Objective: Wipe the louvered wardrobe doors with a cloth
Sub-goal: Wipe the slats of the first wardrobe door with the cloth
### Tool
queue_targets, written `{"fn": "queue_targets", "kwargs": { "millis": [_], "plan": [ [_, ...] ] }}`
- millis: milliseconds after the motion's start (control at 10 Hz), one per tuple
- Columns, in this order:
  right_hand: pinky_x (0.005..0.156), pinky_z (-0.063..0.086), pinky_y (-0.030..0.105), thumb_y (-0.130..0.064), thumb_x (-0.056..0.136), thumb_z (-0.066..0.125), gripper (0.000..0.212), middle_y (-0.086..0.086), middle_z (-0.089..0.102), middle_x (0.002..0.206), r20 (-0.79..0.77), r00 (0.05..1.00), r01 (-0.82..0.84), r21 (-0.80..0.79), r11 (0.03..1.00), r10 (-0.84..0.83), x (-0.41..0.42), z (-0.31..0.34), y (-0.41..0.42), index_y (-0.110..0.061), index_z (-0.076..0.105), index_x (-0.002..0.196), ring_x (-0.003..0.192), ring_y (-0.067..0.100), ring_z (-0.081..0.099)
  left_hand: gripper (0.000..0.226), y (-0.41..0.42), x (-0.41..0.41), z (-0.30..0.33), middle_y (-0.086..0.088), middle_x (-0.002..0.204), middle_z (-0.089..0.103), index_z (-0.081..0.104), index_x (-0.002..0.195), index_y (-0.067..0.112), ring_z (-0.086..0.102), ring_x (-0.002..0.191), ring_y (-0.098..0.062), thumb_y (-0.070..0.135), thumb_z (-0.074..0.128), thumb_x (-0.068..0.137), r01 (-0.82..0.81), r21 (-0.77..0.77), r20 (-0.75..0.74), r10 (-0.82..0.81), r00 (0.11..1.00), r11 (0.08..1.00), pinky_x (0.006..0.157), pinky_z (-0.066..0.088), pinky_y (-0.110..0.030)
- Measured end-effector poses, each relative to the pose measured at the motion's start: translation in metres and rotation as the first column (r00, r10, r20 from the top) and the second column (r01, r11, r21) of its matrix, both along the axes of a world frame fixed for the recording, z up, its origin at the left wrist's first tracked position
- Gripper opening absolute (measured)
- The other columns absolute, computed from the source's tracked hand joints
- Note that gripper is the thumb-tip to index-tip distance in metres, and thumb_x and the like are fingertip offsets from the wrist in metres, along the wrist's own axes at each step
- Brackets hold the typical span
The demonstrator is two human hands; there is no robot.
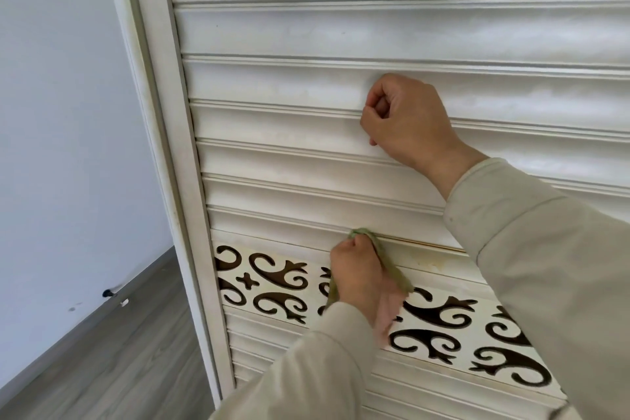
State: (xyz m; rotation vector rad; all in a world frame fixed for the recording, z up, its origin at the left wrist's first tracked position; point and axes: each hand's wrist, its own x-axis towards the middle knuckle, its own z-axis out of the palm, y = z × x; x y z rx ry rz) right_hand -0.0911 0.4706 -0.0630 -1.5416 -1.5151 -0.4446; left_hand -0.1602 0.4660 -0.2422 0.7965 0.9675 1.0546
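the door (341, 153) runs out of frame at top, right and bottom, so only part of it can be checked. the left hand (356, 278) is partly blurred along its right edge, and its fingertips are hidden behind the knuckles and the cloth (392, 269). the right hand (405, 119) shows its back; its fingers curl tight into a fist, and nothing can be seen held in it, though the inner side is out of view. both sleeves (531, 266) cover the lower right of the door.

left of the door stands its frame (170, 133), then a plain wall (61, 112) and grey floor (112, 358). a small dark object (108, 292) lies at the wall's foot, too small to identify. a scrollwork band (272, 283) crosses the door below the upper slats, partly covered by the left hand and sleeve.

the cloth, olive green, is gripped in the left hand's curled fingers. its top bunches above the knuckles and presses on the lowest upper slat, just above the band; the rest hangs beside the wrist. the right fist rests against slats higher up, well apart from the cloth.
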Motion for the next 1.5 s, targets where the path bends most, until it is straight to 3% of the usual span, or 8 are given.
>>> {"fn": "queue_targets", "kwargs": {
  "millis": [100, 200, 300, 500, 700, 1100, 1300, 1500],
  "plan": [
    [0.066, 0.057, 0.038, -0.017, 0.083, 0.06, 0.002, -0.003, 0.066, 0.072, -0.01, 0.999, -0.042, -0.03, 0.999, 0.042, 0.0, -0.001, -0.007, -0.015, 0.061, 0.083, 0.068, 0.018, 0.068, 0.035, 0.048, -0.028, -0.015, -0.007, 0.064, 0.049, 0.057, 0.099, -0.009, 0.038, 0.05, -0.008, 0.024, 0.044, 0.097, -0.126, 0.099, -0.146, 0.139, 0.979, 0.987, 0.044, 0.034, -0.02],
    [0.069, 0.057, 0.037, -0.016, 0.083, 0.06, 0.003, -0.004, 0.067, 0.074, -0.007, 0.998, -0.066, -0.069, 0.995, 0.066, 0.002, 0.002, -0.013, -0.015, 0.062, 0.085, 0.07, 0.017, 0.068, 0.035, 0.063, -0.056, -0.001, -0.036, 0.091, 0.058, 0.054, 0.104, -0.013, 0.04, 0.049, -0.013, 0.02, 0.045, 0.095, -0.248, 0.068, -0.131, 0.255, 0.958, 0.966, 0.041, 0.034, -0.018],
    [0.07, 0.056, 0.034, -0.017, 0.083, 0.061, 0.006, -0.005, 0.067, 0.076, -0.001, 0.996, -0.088, -0.097, 0.991, 0.089, 0.002, 0.004, -0.013, -0.016, 0.062, 0.089, 0.072, 0.013, 0.067, 0.032, 0.06, -0.056, -0.001, -0.014, 0.086, 0.063, 0.055, 0.108, 0.005, 0.049, 0.052, -0.013, 0.032, 0.046, 0.093, -0.157, 0.006, -0.049, 0.157, 0.986, 0.988, 0.048, 0.042, -0.016],
    [0.067, 0.05, 0.025, -0.017, 0.081, 0.062, 0.014, -0.01, 0.062, 0.074, 0.043, 0.996, -0.074, -0.081, 0.994, 0.077, 0.002, 0.003, -0.012, -0.014, 0.063, 0.095, 0.065, 0.005, 0.056, 0.056, 0.006, 0.004, -0.008, 0.0, 0.115, 0.063, 0.05, 0.121, 0.013, 0.062, 0.106, -0.018, 0.046, 0.074, 0.083, 0.161, 0.343, -0.67, 0.121, 0.733, 0.925, 0.077, 0.045, -0.027],
    [0.064, 0.046, 0.014, -0.014, 0.088, 0.06, 0.013, -0.011, 0.059, 0.077, -0.082, 0.987, -0.141, -0.05, 0.989, 0.137, 0.018, -0.016, -0.051, -0.016, 0.064, 0.1, 0.065, 0.002, 0.054, 0.035, -0.009, 0.022, -0.005, 0.005, 0.049, 0.044, 0.048, 0.053, 0.014, 0.042, 0.058, -0.021, 0.012, 0.051, 0.088, 0.05, 0.104, -0.237, -0.024, 0.971, 0.993, 0.058, 0.034, -0.03],
    [0.072, 0.046, 0.02, -0.014, 0.09, 0.057, 0.005, -0.003, 0.059, 0.084, -0.338, 0.89, 0.381, 0.183, 0.906, -0.306, 0.148, -0.075, -0.203, -0.013, 0.06, 0.093, 0.078, 0.013, 0.055, 0.022, -0.03, 0.028, 0.002, 0.007, 0.069, 0.047, 0.05, 0.089, 0.015, 0.047, 0.06, -0.012, 0.032, 0.063, 0.084, 0.091, 0.266, -0.473, 0.048, 0.88, 0.96, 0.05, 0.037, -0.016],
    [0.094, 0.03, 0.023, -0.035, 0.082, 0.069, 0.058, 0.017, 0.043, 0.128, -0.472, 0.707, 0.671, 0.213, 0.71, -0.526, 0.192, -0.084, -0.25, -0.004, 0.049, 0.126, 0.119, 0.031, 0.042, 0.041, -0.031, 0.038, -0.002, 0.0, 0.069, 0.043, 0.059, 0.109, -0.002, 0.045, 0.062, -0.018, 0.03, 0.049, 0.086, -0.123, 0.175, -0.319, 0.174, 0.932, 0.977, 0.065, 0.045, -0.029],
    [0.091, 0.042, 0.033, -0.056, 0.096, 0.049, 0.054, 0.002, 0.052, 0.128, -0.823, 0.53, 0.282, -0.057, 0.958, -0.205, 0.211, -0.087, -0.263, -0.018, 0.034, 0.131, 0.108, 0.016, 0.053, 0.024, -0.044, 0.048, -0.007, 0.007, 0.076, 0.05, 0.044, 0.093, 0.016, 0.063, 0.08, -0.014, 0.021, 0.067, 0.086, 0.0, 0.242, -0.573, 0.143, 0.807, 0.97, 0.07, 0.049, -0.023]
  ]
}}
